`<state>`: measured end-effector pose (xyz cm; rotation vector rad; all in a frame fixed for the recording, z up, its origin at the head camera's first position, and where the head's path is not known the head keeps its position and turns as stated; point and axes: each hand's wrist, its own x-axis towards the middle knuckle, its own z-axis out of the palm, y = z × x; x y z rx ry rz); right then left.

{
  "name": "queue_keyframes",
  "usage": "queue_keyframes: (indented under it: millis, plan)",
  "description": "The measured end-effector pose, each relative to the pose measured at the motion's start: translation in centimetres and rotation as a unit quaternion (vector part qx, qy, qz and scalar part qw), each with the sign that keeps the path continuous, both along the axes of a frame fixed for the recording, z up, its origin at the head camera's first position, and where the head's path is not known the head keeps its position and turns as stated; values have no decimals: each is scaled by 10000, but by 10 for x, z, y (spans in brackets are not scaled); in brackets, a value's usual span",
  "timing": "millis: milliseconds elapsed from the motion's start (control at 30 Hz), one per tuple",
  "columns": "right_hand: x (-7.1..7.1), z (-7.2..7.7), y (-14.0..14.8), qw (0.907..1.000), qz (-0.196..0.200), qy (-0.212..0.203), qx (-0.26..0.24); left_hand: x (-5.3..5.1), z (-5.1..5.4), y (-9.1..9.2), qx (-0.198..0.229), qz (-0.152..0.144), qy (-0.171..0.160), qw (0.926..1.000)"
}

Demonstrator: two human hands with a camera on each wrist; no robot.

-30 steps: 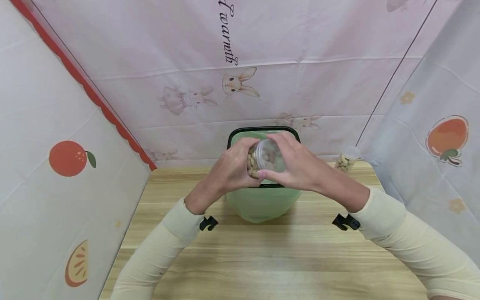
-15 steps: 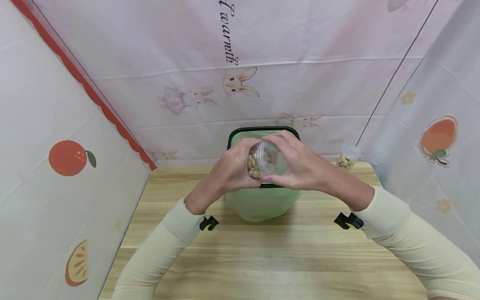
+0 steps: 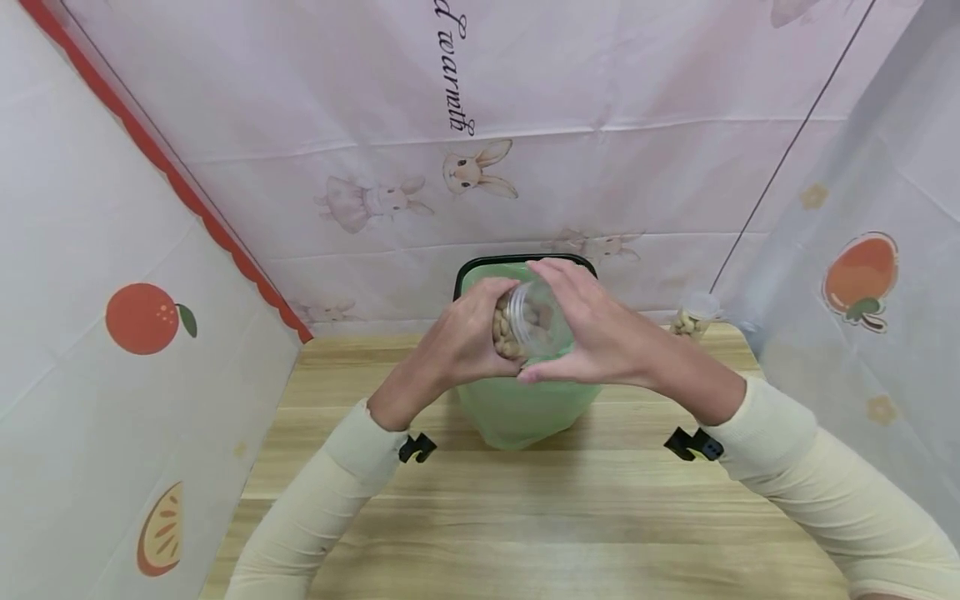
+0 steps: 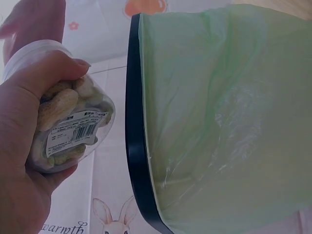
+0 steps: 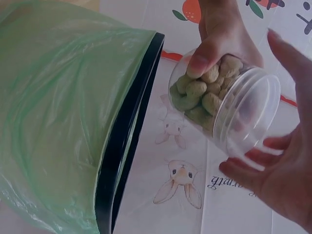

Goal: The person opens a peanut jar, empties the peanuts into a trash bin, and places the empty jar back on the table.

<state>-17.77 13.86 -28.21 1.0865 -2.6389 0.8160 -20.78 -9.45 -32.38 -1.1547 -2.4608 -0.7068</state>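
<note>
A clear plastic jar (image 3: pixel 507 329) of pale, curved nuts is held over the bin by my left hand (image 3: pixel 467 333), which grips it round the body. The jar lies tilted on its side, its clear lid (image 5: pixel 251 109) facing right. A barcode label (image 4: pixel 75 131) shows on its base in the left wrist view. Around the lid, my right hand (image 3: pixel 603 329) has its thumb and fingers spread. In the right wrist view the right fingers (image 5: pixel 239 173) stand off the lid or barely touch it; I cannot tell which.
Below the hands stands a bin with a black rim (image 5: pixel 129 126) and a pale green bag (image 3: pixel 525 412). Another clear jar of nuts (image 3: pixel 692 318) stands at the table's back right corner. Printed cloth walls (image 3: pixel 375 275) enclose the wooden table (image 3: pixel 570 517) at the back and sides.
My right thumb and fingers were closer on the lid earlier and now stand wider apart. The left hand and jar have stayed nearly still.
</note>
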Motion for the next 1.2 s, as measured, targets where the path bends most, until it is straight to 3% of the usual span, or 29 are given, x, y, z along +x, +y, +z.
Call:
queue_keyframes:
  millis: [133,300,500,767,933,1200]
  plan:
    - [2,2,-4,9970,-688,-347,-41,0,1,0,-2,80,173,9998]
    - [3,2,-8,9957,-857,-309,-171,0,1,0,-37,116,322,9994]
    - [4,-2,-8,9977,-601,27,-318,1,0,-1,23,24,266,9996]
    - [2,-2,-4,9985,132,482,-230,4,1,-3,117,-89,102,9998]
    - [2,-1,-2,9972,504,533,-115,6,2,-5,154,-160,-50,9997]
    - [3,2,-5,9983,436,383,0,7,1,-7,127,-92,-168,9997]
